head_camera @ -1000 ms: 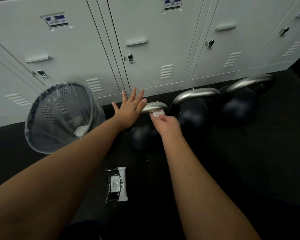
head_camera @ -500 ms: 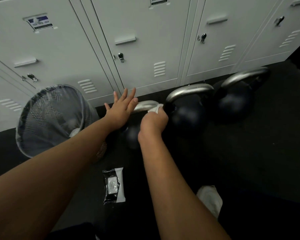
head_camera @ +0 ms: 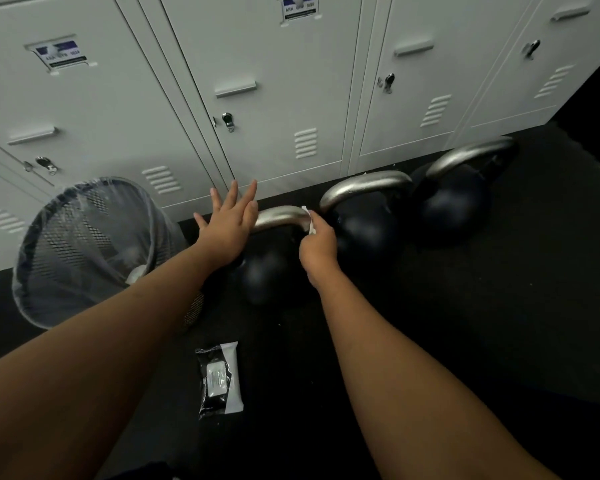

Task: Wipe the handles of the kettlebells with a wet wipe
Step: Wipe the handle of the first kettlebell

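Right of the mesh bin (head_camera: 84, 251), the left hand (head_camera: 229, 226) lies flat, fingers straight and spread, on the left end of the steel handle (head_camera: 279, 218) of the leftmost kettlebell (head_camera: 267, 271), standing on the dark floor, the handle arching upward with its long axis left to right, while the right hand (head_camera: 317, 249), fingers curled, pinches the wet wipe (head_camera: 309, 221) against the handle's right bend.

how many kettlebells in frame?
3, in a row before the lockers: left kettlebell nearest the mesh bin, middle kettlebell beside it, right kettlebell farthest right. None seems hidden.
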Demonstrator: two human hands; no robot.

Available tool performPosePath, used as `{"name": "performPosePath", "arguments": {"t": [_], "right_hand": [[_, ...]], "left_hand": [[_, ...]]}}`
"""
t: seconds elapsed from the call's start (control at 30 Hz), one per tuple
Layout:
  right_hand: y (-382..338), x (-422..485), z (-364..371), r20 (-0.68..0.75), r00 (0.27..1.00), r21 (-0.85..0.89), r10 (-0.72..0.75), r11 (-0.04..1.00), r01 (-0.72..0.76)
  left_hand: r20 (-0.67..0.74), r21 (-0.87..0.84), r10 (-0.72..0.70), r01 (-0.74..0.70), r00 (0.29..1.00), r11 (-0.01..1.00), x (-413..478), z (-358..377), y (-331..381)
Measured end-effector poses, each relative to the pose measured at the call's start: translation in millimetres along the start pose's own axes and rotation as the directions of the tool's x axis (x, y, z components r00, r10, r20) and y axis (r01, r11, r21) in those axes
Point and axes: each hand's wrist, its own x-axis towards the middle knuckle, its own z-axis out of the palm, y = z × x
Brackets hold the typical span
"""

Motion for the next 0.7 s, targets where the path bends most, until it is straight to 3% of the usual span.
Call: {"name": "performPosePath", "arguments": {"t": [0.17,0.23,0.33,0.5,0.7], "right_hand": [[-4,-12,-2,0.038,0.948,-0.128,-0.317,0.939,0.319],[2,-7,-7,0.056,0.96,-0.085,-0.275,0.957,0.279],[4,0,-11,0.05,0.995,-0.042,-0.082,0.996,0.084],[-4,-1,-9,0.078,0.973,-0.047,-0.215,0.975,0.219],[0,8,-7,0.036,0.993,-0.162,-0.116,0.979,0.12]], "left_hand": [[-0.011,0.0,-0.016,0.016,1.0,1.0,0,0,0],[-0.016,0.006,-0.015,0.015,1.0,1.0,-1,-1,2],[-0.019,0.004,-0.005,0.006,1.0,1.0,0,-2,3],[-0.028,0.013,-0.021,0.022,0.999,1.0,0,-1,3],[-0.022,0.006,-0.017,0.017,1.0,1.0,0,-1,3]]}}
